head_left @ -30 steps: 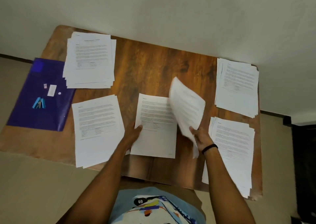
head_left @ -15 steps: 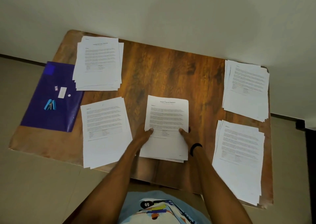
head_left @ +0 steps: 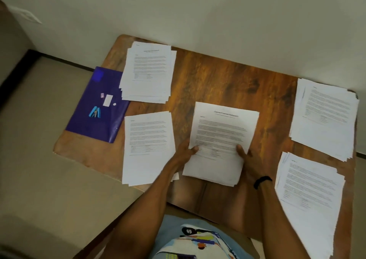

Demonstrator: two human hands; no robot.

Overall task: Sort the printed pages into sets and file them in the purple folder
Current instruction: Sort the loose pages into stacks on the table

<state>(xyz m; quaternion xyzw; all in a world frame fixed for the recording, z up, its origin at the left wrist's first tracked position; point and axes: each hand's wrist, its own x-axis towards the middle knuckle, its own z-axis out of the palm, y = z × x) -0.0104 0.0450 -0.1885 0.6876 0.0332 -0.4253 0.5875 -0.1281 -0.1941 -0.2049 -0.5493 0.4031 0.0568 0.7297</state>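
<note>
Grip: left hand [head_left: 183,156] and right hand [head_left: 250,160] clamp the centre stack of white printed pages [head_left: 221,132] by its side edges, thumbs on top, near the front of the brown wooden surface [head_left: 227,80]. Near-left white paper stack [head_left: 147,146] and near-right white paper stack [head_left: 309,197] overhang the front edge. Flat purple plastic folder [head_left: 93,128] lies at the left edge. Bare wood shows beyond the centre stack.

no print can be read. the centre stack [head_left: 223,132] shows a centred heading over body lines, all too blurred to make out. so are the far left stack [head_left: 147,72], near left stack [head_left: 147,146], far right stack [head_left: 324,118] and near right stack [head_left: 309,199]. the white label [head_left: 108,100] on the purple folder [head_left: 89,124] looks blank. a black badge [head_left: 189,231] on the shirt [head_left: 170,225] bears a white s-like sign.
</note>
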